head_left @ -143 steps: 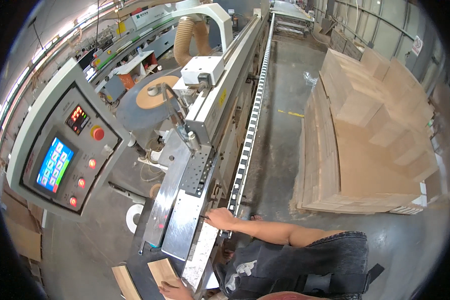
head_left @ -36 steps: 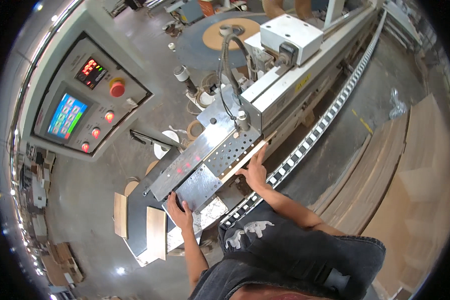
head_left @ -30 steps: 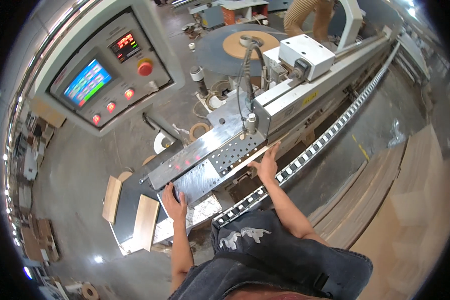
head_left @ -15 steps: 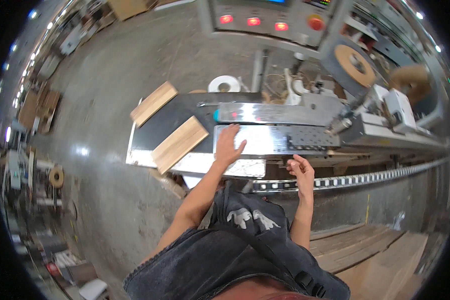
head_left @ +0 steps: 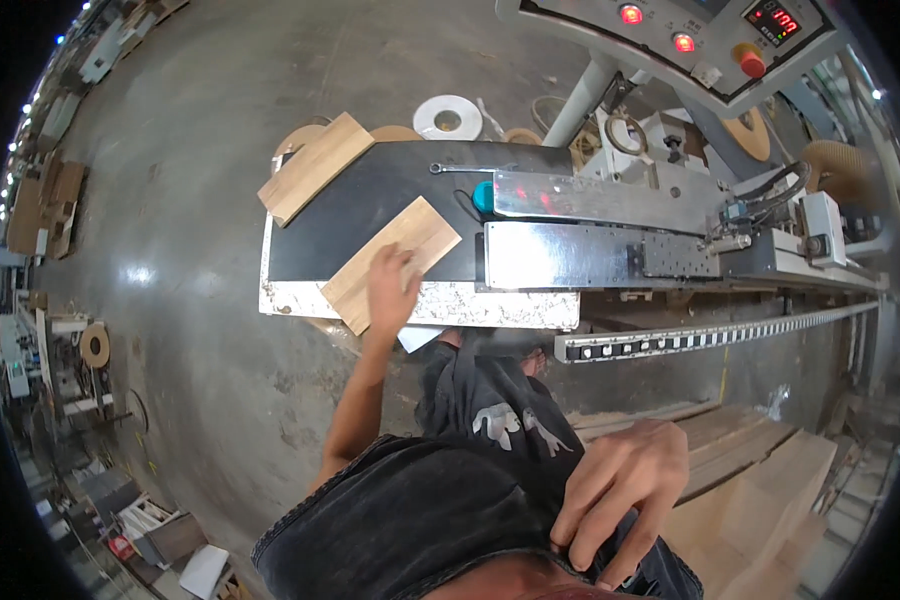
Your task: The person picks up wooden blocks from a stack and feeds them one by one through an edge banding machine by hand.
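My left hand (head_left: 392, 288) rests over the near light-brown wooden board (head_left: 425, 232), its fingers loosely bent and apart, not wrapped round the board. This board lies slanted across the black tabletop (head_left: 300, 250) and the pale strip along its front. A second wooden board (head_left: 315, 170) lies at a similar slant farther left, sticking out past the table's edge. Close to me, my right hand (head_left: 628, 480) is raised to the neckline of my dark shirt (head_left: 440, 500). Its fingers are curled with the tips at the collar, seemingly pinching the cloth.
A machine with a metal guide plate (head_left: 560, 255) and a control panel (head_left: 710, 60) stands at the right. A wrench (head_left: 470, 168) lies behind the guide, and a white tape roll (head_left: 447, 120) beyond the table. A roller rail (head_left: 710, 340) juts out in front; wooden planks (head_left: 760, 490) lie lower right.
My left hand has moved left from the metal plate to the near board. My right hand has come back from the machine's front edge to my collar. The view has shifted.
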A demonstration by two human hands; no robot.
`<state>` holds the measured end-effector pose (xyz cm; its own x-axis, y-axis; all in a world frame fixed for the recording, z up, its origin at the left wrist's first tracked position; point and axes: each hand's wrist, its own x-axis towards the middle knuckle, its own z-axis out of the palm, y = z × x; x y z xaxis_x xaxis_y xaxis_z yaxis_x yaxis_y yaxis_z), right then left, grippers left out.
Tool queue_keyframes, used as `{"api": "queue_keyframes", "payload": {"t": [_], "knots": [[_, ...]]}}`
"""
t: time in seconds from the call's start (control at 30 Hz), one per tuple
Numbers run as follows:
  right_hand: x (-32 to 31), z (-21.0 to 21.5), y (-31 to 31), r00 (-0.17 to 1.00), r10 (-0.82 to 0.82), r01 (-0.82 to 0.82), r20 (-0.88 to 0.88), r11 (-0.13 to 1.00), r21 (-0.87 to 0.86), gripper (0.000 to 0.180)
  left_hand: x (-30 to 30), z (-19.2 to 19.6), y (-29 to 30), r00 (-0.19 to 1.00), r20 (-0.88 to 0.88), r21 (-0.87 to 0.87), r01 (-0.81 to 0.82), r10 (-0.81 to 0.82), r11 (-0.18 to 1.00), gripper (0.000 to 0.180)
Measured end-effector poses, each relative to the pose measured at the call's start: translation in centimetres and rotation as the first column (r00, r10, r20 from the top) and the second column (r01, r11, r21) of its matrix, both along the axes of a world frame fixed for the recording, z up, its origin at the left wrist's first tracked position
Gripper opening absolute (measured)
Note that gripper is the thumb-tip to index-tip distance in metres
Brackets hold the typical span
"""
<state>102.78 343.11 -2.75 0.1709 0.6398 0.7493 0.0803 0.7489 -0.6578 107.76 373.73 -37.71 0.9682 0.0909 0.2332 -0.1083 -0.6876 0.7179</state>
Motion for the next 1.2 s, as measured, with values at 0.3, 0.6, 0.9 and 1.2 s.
{"api": "queue_keyframes", "payload": {"t": [0.3,0.6,0.9,1.2], "knots": [[-0.1,-2.4,5.5,0.997,-0.059,0.062,0.043,0.996,-0.061,0.017,-0.6,-0.3,5.8,0.976,-0.218,0.398,0.111,-0.024,0.911,0.092],[-3.8,0.2,8.9,0.466,-0.818,0.884,-0.337,0.443,0.146,0.024,0.7,0.7,5.2,0.98,-0.195,0.389,0.111,-0.036,0.915,0.099],[-4.5,-2.1,9.9,0.723,-0.549,0.681,-0.419,0.669,0.298,0.024,0.0,2.3,6.3,0.985,-0.172,0.187,0.015,0.018,0.982,0.092],[-5.4,-2.1,5.3,0.687,-0.647,0.705,-0.331,0.703,0.088,0.02,2.1,7.6,-2.5,0.905,-0.083,0.361,0.417,-0.417,0.834,0.092]]}}
